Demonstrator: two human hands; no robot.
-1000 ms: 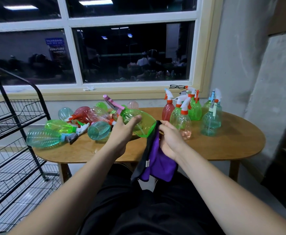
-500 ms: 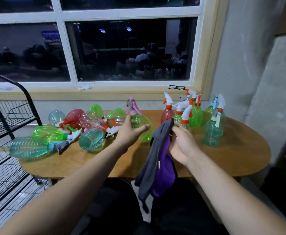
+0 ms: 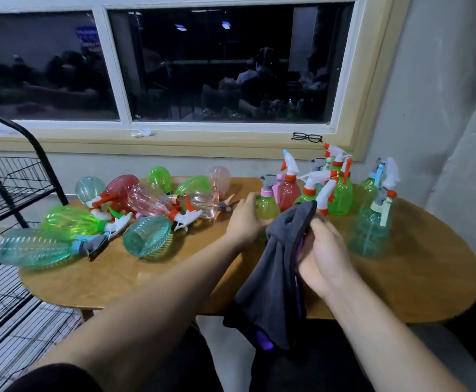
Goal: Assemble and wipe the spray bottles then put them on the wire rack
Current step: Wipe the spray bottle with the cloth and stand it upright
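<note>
Left hand point(image 3: 244, 220) fingers wrap the green bottle point(image 3: 265, 207), right hand point(image 3: 323, 251) grips the cloth point(image 3: 279, 267); a nudge could topple neighbouring upright bottles point(image 3: 341, 195).

Desk point(image 3: 400, 278): brown wood with visible grain. Cloth point(image 3: 276, 278): dark grey outer face, purple inner face. Yellow-green bottle point(image 3: 266, 206): pink collar, grey sprayer. Red bottle point(image 3: 289, 190) just behind it: orange collar, white sprayer with a blue tip. Teal bottle point(image 3: 39, 247) lying at the left: ribbed, blue collar, grey sprayer. Green bottle point(image 3: 73, 219) beside it: ribbed, white sprayer. Wire rack point(image 3: 19, 176): black. Glasses point(image 3: 307, 136) on the sill: black frame. Window frame point(image 3: 123, 80): white, cream surround.
</note>
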